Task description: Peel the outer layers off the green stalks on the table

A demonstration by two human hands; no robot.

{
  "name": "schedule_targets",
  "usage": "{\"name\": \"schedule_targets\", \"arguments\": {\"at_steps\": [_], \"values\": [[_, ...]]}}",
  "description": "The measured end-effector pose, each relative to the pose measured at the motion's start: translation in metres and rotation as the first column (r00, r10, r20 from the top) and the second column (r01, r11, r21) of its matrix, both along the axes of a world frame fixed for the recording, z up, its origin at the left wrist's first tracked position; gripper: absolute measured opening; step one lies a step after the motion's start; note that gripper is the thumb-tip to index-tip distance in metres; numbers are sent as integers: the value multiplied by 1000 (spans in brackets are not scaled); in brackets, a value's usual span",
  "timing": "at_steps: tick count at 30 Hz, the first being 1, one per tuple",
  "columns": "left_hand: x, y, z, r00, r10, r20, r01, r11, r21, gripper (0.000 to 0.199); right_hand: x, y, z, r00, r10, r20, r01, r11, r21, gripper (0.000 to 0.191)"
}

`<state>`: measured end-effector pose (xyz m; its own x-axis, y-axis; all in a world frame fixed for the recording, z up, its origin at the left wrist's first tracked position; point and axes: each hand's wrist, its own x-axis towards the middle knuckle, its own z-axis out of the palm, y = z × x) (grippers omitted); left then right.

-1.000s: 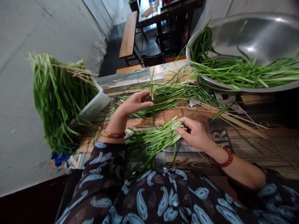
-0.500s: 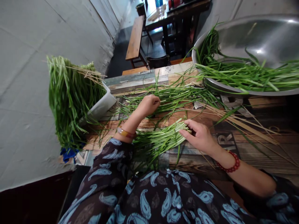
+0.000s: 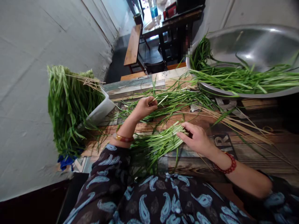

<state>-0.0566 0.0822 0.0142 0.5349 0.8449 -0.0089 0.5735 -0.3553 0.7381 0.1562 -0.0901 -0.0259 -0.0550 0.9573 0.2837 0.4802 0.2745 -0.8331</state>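
My left hand (image 3: 146,107) is closed around a few green stalks, their pale ends poking out past the fingers, over a loose spread of greens (image 3: 177,98) on the table. Lower down, my right hand (image 3: 195,135) grips the pale ends of a bundle of green stalks (image 3: 161,141) between thumb and fingers. The leafy end of that bundle lies toward the left, below my left forearm.
Greens (image 3: 67,105) hang over a white container (image 3: 102,109) at the left by the wall. A large metal basin (image 3: 261,40) holding greens stands at the right. Thin sticks (image 3: 245,127) lie on the wooden table (image 3: 252,155). Beyond are a bench (image 3: 133,46) and a chair.
My left hand has shifted slightly left, and pale stalk ends now show beyond its fingers. My right hand remains at the bundle. The whole view has tilted a little.
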Motion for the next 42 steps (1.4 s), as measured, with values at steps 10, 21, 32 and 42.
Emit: {"name": "schedule_targets", "arguments": {"at_steps": [10, 21, 32, 42], "values": [[-7, -50, 17, 962, 96, 255, -37, 974, -224, 35, 4, 6, -4, 995, -92, -46, 89, 994, -68, 19], [7, -63, 12, 890, 106, 443, 8, 969, -248, 28, 10, 26, 20, 978, -60, -202, 44, 995, -84, 28], [14, -59, 6, 805, 191, 562, 137, 862, -489, 31, 5, 33, 21, 996, -59, -65, 59, 998, -10, 14], [33, -59, 0, 833, 237, 500, 69, 852, -519, 28, 9, 29, 23, 994, -79, -69, 83, 995, 58, 21]]}}
